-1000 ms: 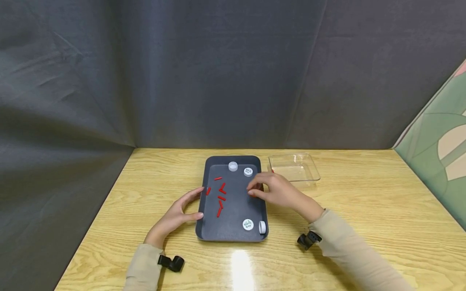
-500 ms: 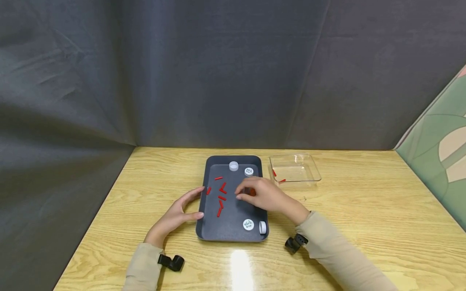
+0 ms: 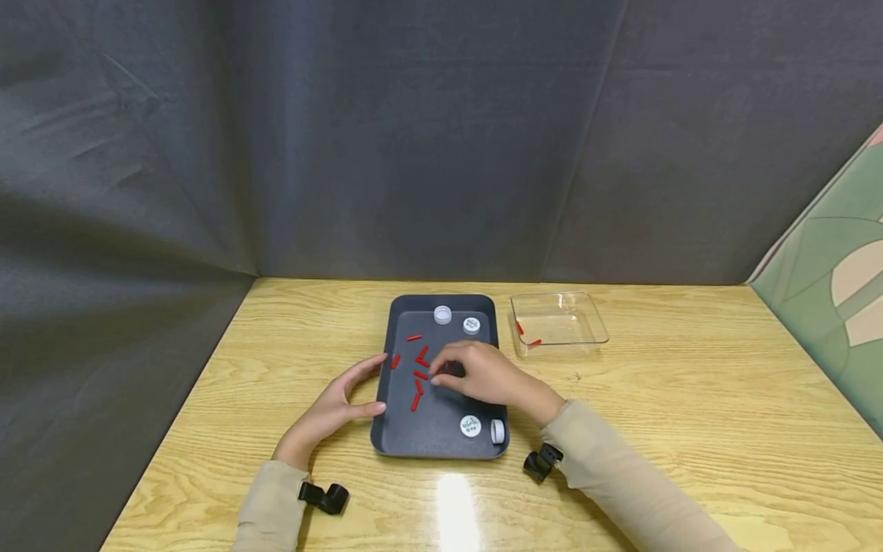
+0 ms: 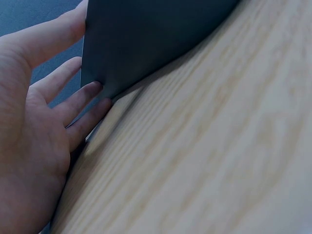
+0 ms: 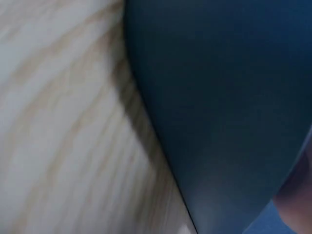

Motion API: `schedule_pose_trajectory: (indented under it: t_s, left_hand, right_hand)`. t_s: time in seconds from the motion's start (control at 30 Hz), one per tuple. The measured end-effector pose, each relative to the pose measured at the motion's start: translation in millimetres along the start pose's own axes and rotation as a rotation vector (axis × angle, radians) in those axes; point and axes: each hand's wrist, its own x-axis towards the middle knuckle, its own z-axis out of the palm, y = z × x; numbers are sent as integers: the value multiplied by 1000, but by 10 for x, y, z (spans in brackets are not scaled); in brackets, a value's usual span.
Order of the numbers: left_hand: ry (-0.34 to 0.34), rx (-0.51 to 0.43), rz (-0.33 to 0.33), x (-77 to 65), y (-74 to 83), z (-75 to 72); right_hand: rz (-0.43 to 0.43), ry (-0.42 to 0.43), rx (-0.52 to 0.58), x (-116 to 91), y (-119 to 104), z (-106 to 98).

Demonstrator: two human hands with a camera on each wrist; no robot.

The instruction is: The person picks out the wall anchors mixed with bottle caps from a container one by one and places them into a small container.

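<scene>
A dark grey tray point(image 3: 434, 445) lies on the wooden table, with several small red sticks point(image 3: 416, 402) scattered over its left half. My left hand point(image 3: 334, 406) is at the tray's left side, thumb and fingers spread, fingertips touching the rim. In the left wrist view, the fingers of the left hand point(image 4: 44, 112) reach the tray's outer wall point(image 4: 146, 39). My right hand point(image 3: 479, 373) is over the tray's middle, thumb and forefinger slightly apart, fingertips right beside a red stick point(image 3: 421, 376). Something reddish shows between its fingers, mostly hidden.
A clear plastic box point(image 3: 562, 318) at the tray's back right holds two red sticks point(image 3: 520, 328). In the tray are white round caps: an upturned one point(image 3: 442, 315), two with green markings point(image 3: 471, 326), and one on its edge point(image 3: 497, 432). Dark cloth point(image 3: 428, 153) hangs behind the table.
My right hand has moved left from the tray's right edge near the clear box to the red sticks, uncovering both sticks in that box. The left hand has stayed at the rim.
</scene>
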Motion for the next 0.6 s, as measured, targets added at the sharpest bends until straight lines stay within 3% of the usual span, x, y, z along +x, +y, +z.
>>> schedule_pose_trajectory:
  t_s: [0.6]
  left_hand:
    - [-4,7,-3,0,8,1]
  right_hand:
    - [33,-135,67,142,44,109]
